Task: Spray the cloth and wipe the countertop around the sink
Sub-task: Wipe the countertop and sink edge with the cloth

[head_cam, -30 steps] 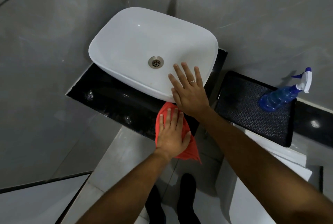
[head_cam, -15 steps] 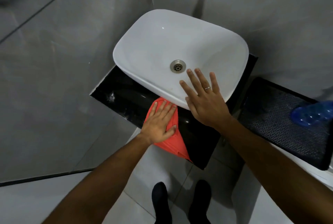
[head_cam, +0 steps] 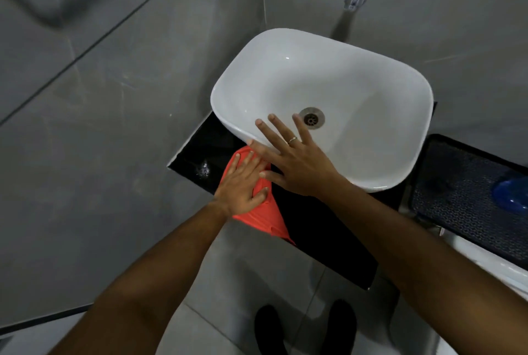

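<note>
Wiping's underway — left hand [head_cam: 243, 183] is pressing flat, fingers spread, on the red cloth [head_cam: 261, 216] on the black countertop [head_cam: 320, 237] in front of the sink [head_cam: 371, 171]. Right hand [head_cam: 297, 164] is resting open on the rim — the far-left corner's looking still wet.

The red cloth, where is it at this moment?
The red cloth lies under the flat left hand on the black countertop, left of the white sink, draping over the edge.

Both forearms are bare, no sleeves showing at all. There's a thin gold-ish ring [head_cam: 292, 140] on the right hand [head_cam: 297, 166], and dark socks or shoes [head_cam: 270, 331] down at 6 o'clock.
</note>
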